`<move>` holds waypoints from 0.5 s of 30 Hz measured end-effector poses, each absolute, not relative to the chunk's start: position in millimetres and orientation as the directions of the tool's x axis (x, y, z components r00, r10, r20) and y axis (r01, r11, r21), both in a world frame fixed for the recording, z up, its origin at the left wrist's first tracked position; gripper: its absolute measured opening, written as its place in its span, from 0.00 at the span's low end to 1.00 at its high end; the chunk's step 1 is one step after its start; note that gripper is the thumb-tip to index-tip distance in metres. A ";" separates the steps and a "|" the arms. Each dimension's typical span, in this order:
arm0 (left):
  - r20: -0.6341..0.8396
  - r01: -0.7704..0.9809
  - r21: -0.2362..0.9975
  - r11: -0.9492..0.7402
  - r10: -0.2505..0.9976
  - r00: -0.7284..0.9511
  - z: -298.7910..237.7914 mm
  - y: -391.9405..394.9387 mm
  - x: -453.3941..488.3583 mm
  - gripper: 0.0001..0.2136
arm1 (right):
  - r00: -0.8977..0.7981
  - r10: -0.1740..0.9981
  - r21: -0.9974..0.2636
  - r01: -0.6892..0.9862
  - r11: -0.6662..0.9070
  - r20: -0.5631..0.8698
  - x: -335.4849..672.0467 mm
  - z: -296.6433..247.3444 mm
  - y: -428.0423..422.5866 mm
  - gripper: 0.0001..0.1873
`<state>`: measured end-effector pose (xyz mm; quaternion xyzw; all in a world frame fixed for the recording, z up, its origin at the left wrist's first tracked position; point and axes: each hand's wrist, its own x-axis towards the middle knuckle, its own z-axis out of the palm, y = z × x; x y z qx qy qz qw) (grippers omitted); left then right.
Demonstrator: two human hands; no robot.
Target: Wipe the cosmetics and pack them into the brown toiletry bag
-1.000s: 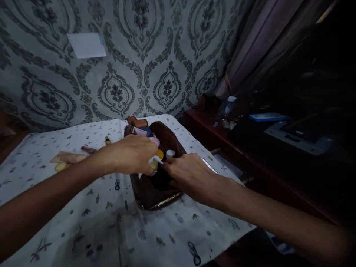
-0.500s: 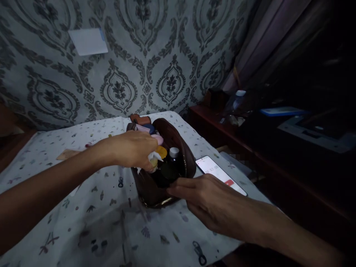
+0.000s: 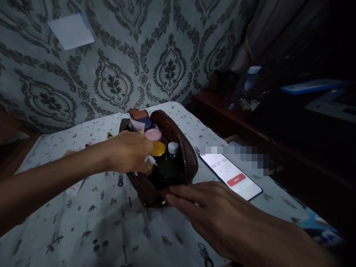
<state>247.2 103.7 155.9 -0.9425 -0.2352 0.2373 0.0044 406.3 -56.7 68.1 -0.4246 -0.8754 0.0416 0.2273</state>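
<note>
A brown zippered toiletry bag stands unzipped on the cloth, packed with bottles and jars. My left hand is closed inside its left side, on a small white crumpled thing partly hidden by the fingers. Beside that hand are a yellow-lidded jar, a pink round container and a white-capped bottle. A dark round lid sits nearer the front. My right hand pinches the bag's front rim, its fingers together and thumb mostly hidden.
A phone with a lit timer lies right of the bag on the patterned cloth. Behind the bag is a brown item. Papers lie left, partly under my forearm. A dark red desk with a clear bottle borders the right.
The view has shifted, so the phone shows further right. My left hand sits a little further left, uncovering more of the pink container and yellow lid. My right hand stays at the front rim.
</note>
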 end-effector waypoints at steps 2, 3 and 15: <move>-0.463 0.439 -0.207 -0.874 0.483 0.743 157.3 101.0 245.4 0.10 | -0.536 0.751 -0.253 0.721 0.645 0.386 406.7 63.1 -58.3 0.24; -0.463 0.435 -0.254 -0.864 0.503 0.730 158.2 99.6 244.8 0.10 | -0.530 0.748 -0.251 0.721 0.645 0.399 406.9 60.9 -59.2 0.24; -0.506 0.429 -0.295 -0.854 0.520 0.688 153.1 106.1 251.9 0.12 | -0.465 0.707 -0.279 0.692 0.666 0.533 414.7 39.3 -50.4 0.20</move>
